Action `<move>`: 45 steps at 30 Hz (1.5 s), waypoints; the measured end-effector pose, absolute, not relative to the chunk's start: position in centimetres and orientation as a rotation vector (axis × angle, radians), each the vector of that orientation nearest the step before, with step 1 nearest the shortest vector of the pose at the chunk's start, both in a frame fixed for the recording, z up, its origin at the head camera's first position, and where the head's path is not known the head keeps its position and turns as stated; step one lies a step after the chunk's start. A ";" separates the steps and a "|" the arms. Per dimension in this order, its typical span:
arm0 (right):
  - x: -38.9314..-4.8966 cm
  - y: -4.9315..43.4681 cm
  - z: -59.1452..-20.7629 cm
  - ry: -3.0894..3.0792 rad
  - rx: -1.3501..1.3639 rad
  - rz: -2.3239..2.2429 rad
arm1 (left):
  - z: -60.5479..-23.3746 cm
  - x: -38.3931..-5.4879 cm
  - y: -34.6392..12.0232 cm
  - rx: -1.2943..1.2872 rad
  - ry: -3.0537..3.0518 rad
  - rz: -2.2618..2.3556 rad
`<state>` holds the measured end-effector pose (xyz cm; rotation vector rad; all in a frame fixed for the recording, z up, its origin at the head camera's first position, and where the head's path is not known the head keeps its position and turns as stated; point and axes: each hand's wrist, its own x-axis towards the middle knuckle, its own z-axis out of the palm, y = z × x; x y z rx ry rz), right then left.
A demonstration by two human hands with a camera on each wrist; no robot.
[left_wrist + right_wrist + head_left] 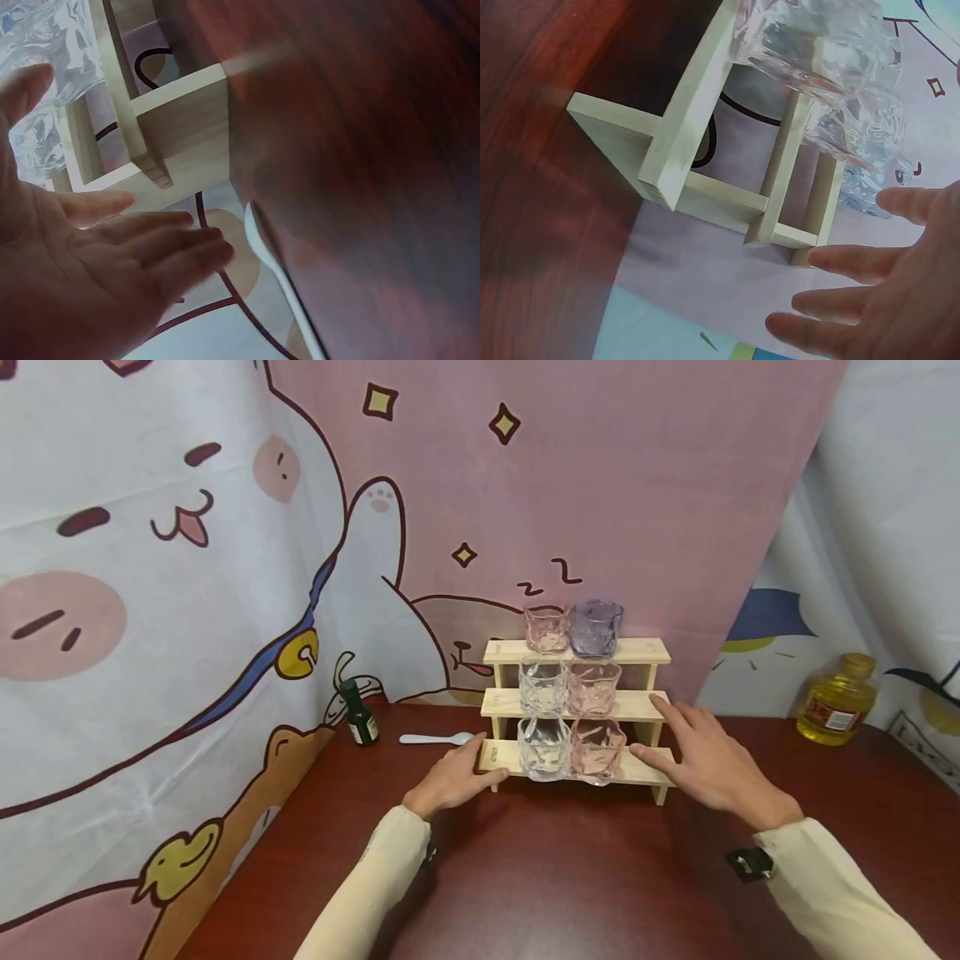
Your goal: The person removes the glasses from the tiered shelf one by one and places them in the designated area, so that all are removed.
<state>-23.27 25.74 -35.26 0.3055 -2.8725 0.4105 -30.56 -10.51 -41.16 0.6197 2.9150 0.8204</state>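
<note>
A three-step wooden rack [648, 768] stands on the dark red table, bearing several wavy glasses in pairs. On the top step are a pink glass [547, 628] and a purple glass [596, 628]; each lower step holds a clear glass [544, 747] beside a pink one [597, 750]. My left hand [452, 777] is at the rack's left end, its fingers spread around the bottom step's corner. At the right end my right hand [716, 764] reaches out with extended fingers, beside the middle and bottom steps. Both hands hold nothing.
A white spoon [435, 739] lies left of the rack, and past it stands a small dark green bottle [360, 714]. A bottle of yellow oil [836, 702] stands at the back right. Cartoon-printed cloth [600, 485] hangs behind the table [577, 877].
</note>
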 end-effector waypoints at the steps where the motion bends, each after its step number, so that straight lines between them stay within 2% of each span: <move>1: -23.3 25.8 -35.1 -2.872 0.309 0.429 | -41.3 -30.6 -10.5 0.629 2.902 0.849; 15: -25.3 27.4 -33.1 -2.844 0.434 0.758 | -42.3 -32.1 -10.3 0.553 2.743 1.108; 31: -28.0 28.4 -31.0 -2.867 0.379 1.055 | -42.9 -33.0 -9.8 0.547 2.650 1.306; 45: -30.7 28.1 -27.8 -2.865 0.325 1.098 | -42.9 -33.2 -9.7 0.563 2.633 1.326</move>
